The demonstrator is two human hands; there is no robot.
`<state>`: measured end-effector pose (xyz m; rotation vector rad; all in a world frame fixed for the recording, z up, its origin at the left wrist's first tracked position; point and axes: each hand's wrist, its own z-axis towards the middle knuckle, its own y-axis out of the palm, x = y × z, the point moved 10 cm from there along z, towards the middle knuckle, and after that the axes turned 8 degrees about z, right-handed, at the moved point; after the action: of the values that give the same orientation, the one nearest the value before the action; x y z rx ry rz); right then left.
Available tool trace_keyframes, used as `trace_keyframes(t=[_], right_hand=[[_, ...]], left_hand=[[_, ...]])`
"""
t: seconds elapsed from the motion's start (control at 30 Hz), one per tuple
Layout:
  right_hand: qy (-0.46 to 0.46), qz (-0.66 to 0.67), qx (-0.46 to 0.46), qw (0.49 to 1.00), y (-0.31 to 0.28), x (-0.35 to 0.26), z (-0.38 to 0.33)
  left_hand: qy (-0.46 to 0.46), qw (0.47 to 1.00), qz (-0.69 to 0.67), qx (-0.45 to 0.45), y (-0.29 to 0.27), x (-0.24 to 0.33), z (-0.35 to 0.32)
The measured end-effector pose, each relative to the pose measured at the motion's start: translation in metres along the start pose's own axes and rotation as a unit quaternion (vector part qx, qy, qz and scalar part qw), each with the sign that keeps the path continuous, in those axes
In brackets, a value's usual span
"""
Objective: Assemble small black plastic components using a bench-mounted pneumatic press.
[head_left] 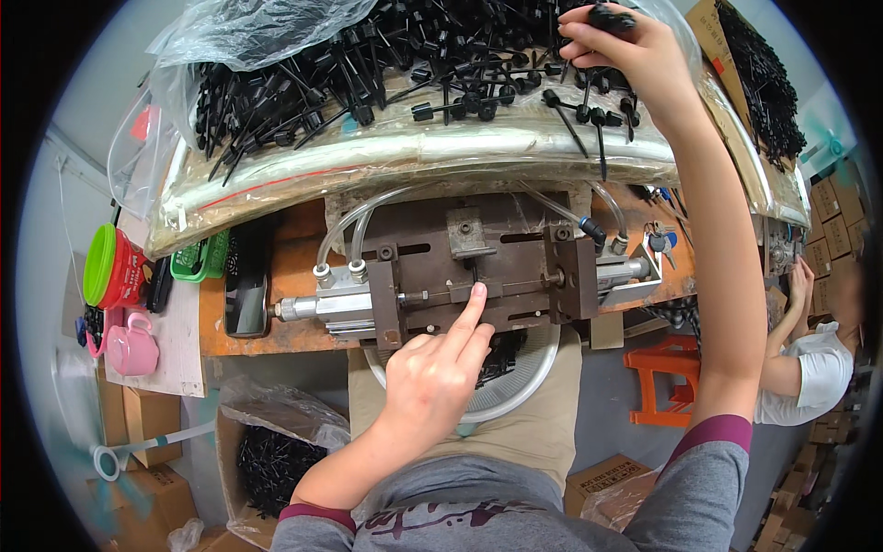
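My left hand (428, 373) reaches over the front of a brown metal clamping fixture (428, 258). Its index fingertip touches a small dark stem (475, 272) at the fixture's middle, below a bolted metal block (466, 232). The index and middle fingers are stretched out and the others curl under; nothing is gripped. At the upper right, my right hand (635, 51) is raised over a heap of black plastic pieces with thin stems (349, 69). Its fingers close round a black plastic piece (612, 17), whose far end is partly hidden.
Air cylinders (345, 308) with clear hoses flank the fixture. A phone (246, 285), green basket (198, 259) and pink cup (133, 347) stand left. Below the bench edge sits a white basin (524, 391) with black pieces. An orange stool (662, 377) and another person (809, 368) are right.
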<state>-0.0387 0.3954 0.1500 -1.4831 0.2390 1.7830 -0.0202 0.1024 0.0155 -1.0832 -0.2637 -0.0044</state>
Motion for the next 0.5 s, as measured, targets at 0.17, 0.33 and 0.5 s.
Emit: trace_keyframes(t=[0.17,0.33,0.5], right_hand=[[-0.212,-0.005,0.031,0.977,0.027,-0.051,-0.083],[-0.377,-0.185,-0.100,0.902,0.120,-0.055,-0.203],[-0.345,-0.197,-0.079,0.914,0.129,-0.036,-0.230]], left_hand=[[-0.075,0.974,-0.214,0.014,-0.022,-0.015,0.005],[-0.107,0.909,-0.388,0.109,-0.053,-0.027,0.012],[-0.072,0.921,-0.378,0.053,-0.043,-0.016,0.008]])
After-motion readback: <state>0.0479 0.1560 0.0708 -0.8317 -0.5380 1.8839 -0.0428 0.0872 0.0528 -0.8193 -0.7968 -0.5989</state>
